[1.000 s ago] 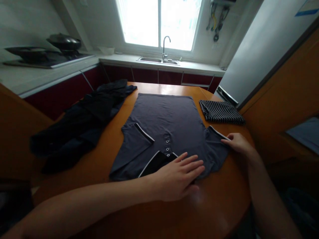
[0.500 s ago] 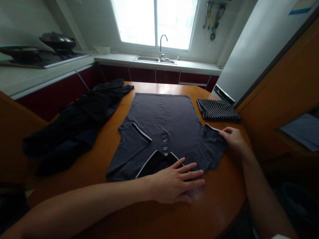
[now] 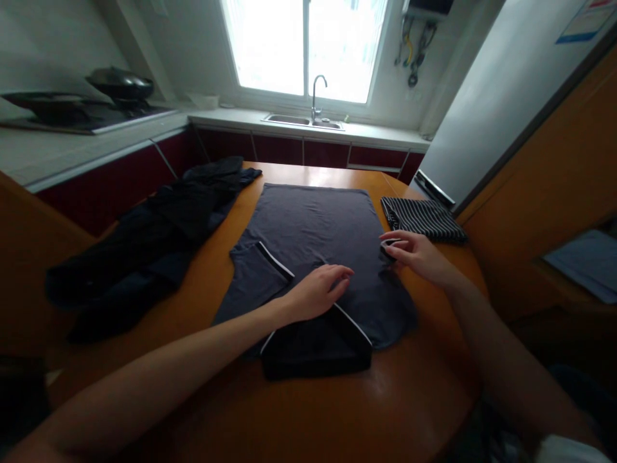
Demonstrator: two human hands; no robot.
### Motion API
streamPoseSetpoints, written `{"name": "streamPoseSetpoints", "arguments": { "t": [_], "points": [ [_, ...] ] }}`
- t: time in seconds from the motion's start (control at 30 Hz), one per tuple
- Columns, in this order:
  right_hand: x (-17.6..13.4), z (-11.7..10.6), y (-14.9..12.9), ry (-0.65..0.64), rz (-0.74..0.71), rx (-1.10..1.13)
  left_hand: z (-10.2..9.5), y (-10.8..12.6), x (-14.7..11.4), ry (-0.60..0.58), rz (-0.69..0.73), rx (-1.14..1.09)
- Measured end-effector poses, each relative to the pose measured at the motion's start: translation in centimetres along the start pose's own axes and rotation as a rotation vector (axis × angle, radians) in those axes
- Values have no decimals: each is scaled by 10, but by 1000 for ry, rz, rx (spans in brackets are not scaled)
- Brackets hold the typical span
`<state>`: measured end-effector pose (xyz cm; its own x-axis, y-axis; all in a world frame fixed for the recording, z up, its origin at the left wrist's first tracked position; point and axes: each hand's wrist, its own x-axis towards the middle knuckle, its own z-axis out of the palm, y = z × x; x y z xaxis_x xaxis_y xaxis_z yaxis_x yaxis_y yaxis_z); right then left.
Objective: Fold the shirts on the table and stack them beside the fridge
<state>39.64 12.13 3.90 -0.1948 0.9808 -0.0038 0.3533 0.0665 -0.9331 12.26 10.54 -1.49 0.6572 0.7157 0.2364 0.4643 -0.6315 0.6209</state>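
A dark grey polo shirt is spread front up on the table, its black, white-edged collar toward me. My right hand pinches the white-trimmed cuff of the sleeve on the right, which is folded in toward the body of the shirt. Over the shirt's button placket is my left hand, its fingers stretched out and slightly bent, with nothing in them. It hides the buttons; whether it touches the cloth I cannot tell. The left sleeve lies folded inward on the shirt.
A folded black-and-white striped garment rests at the right of the wooden table. Dark clothes are heaped along its left side. Beyond stand a counter with a sink, a stove with a lidded wok and a fridge.
My right hand has carried the right sleeve's cuff inward, to the left. My left hand has moved up and left from the collar onto the middle of the shirt, its fingers drawn closer together.
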Motion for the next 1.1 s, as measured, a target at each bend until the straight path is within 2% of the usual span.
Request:
{"name": "streamPoseSetpoints", "arguments": {
  "t": [0.07,0.1,0.2,0.3,0.43,0.63,0.8,0.97,1.1],
  "points": [
    [17,2,-3,-84,-14,-36,3,-2,-2,-15,-9,9],
    [25,-1,-2,-79,-36,-73,3,-2,-3,-27,-8,19],
    [47,-16,13,43,-130,-217,5,-1,-5,-54,17,63],
    [58,-31,40,125,-156,-350,6,-1,-7,-78,57,121],
    [58,-44,69,17,-125,-464,2,9,-9,-115,99,181],
    [58,-55,81,-173,-116,-478,-7,49,2,-251,176,241],
    [58,-57,86,-249,-125,-512,18,73,22,-329,306,386],
    [64,-60,93,-231,-138,-518,49,87,38,-257,348,582],
    [66,-63,96,-235,-138,-587,60,89,49,-202,378,662]
  ]
}}
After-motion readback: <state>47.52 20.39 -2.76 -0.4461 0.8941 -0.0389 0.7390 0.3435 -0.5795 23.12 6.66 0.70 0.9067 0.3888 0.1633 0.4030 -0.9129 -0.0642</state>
